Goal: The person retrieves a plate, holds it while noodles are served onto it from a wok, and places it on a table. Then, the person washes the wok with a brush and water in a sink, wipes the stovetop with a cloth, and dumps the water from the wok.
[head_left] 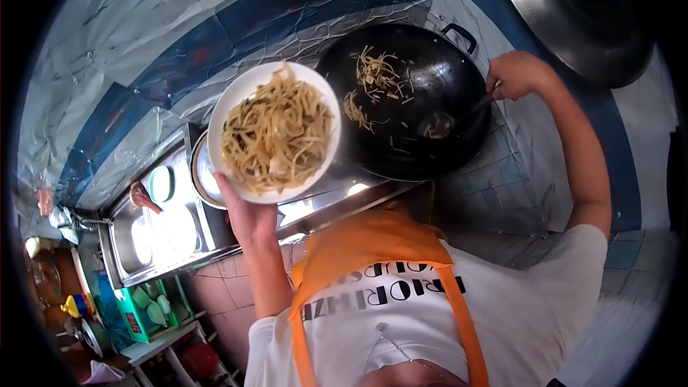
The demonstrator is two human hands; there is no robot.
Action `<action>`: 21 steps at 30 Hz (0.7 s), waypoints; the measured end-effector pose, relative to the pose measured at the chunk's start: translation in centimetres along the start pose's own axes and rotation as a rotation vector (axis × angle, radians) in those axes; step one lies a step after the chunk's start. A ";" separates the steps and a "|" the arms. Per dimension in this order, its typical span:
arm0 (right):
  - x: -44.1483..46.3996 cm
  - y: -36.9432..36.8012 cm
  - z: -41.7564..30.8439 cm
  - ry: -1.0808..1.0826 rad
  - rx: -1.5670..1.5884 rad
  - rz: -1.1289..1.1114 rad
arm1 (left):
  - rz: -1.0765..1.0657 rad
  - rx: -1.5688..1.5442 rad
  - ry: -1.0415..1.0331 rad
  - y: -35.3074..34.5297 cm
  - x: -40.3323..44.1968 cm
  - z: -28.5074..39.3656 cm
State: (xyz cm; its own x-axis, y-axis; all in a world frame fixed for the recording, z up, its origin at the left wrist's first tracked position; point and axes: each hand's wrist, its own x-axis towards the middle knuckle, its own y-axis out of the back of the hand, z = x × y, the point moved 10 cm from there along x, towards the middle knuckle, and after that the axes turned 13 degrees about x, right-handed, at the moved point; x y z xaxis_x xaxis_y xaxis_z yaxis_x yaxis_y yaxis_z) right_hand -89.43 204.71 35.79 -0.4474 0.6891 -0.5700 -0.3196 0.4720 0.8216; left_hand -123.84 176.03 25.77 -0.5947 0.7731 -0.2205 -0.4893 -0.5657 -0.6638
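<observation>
My left hand (249,216) holds up a white plate (334,125) from below its near edge, thumb at the rim. Pale noodle-like strips (276,132) are heaped on it, with darker bits among them. Right beside the plate is a large black wok (430,64), with loose strips (378,75) stuck to its inside. My right hand (517,75) is closed around the handle of a spatula (438,125), whose dark blade lies in the wok with some bits of food on it.
A wok handle (459,37) juts out at the far side. A round lid (205,172) is partly behind the plate. Further left are a metal sink (130,244), a green-edged dish (161,184) and a green crate (136,313). A large metal pan (566,14) is at upper right.
</observation>
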 end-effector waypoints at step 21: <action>3.2 -2.4 -2.1 0.086 0.099 -0.048 | 0.255 0.004 -0.057 6.1 -2.9 3.3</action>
State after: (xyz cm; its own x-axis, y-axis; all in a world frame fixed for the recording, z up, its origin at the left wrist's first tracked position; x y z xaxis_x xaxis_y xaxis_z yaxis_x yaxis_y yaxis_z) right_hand -91.87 204.66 31.96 -0.5050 0.6168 -0.6037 -0.2598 0.5584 0.7878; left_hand -127.23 169.40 24.67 -0.7343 0.5877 -0.3396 -0.3214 -0.7418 -0.5886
